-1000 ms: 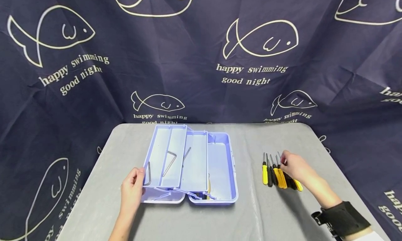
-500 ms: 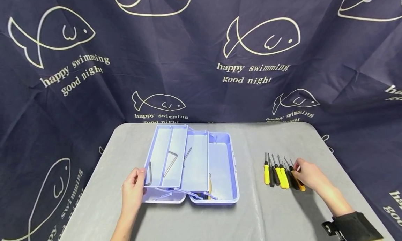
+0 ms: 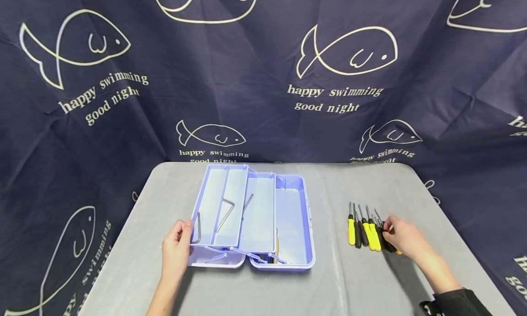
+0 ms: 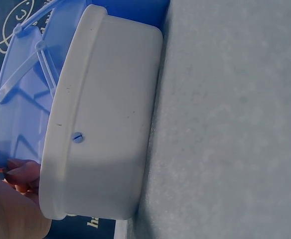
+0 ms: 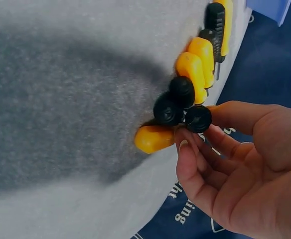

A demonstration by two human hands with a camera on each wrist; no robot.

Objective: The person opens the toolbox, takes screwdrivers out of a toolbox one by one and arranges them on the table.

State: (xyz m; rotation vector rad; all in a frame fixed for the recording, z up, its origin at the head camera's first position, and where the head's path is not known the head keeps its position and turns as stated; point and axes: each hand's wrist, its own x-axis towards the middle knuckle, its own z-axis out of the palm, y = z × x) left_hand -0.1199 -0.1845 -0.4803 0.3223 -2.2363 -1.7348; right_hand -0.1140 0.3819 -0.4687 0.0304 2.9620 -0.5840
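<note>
A light-blue cantilever toolbox [image 3: 311, 233] stands unfolded, its trays raised to the left. My left hand [image 3: 177, 247] holds the near left corner of the top tray [image 3: 215, 206], thumb on the upper side. Two bent hex keys lie in that tray; one hex key [image 3: 248, 202] is in the tray below. On the right, several screwdrivers with yellow or black handles lie side by side, such as a yellow screwdriver [image 3: 351, 231]. At the row's right end my right hand [image 5: 245, 159] pinches a black-handled screwdriver [image 5: 198, 119] between thumb and fingers. A yellow handle [image 5: 153, 139] lies close beside those fingers.
The grey tabletop [image 3: 321, 288] carries the toolbox and screwdrivers. A dark-blue curtain [image 3: 263, 78] with fish drawings hangs behind its far edge. Something yellow [image 3: 276, 247] shows partly under the lower tray, inside the toolbox.
My right hand has moved right and nearer along the screwdriver row and now pinches a black-handled screwdriver. The left hand keeps hold of the tray corner.
</note>
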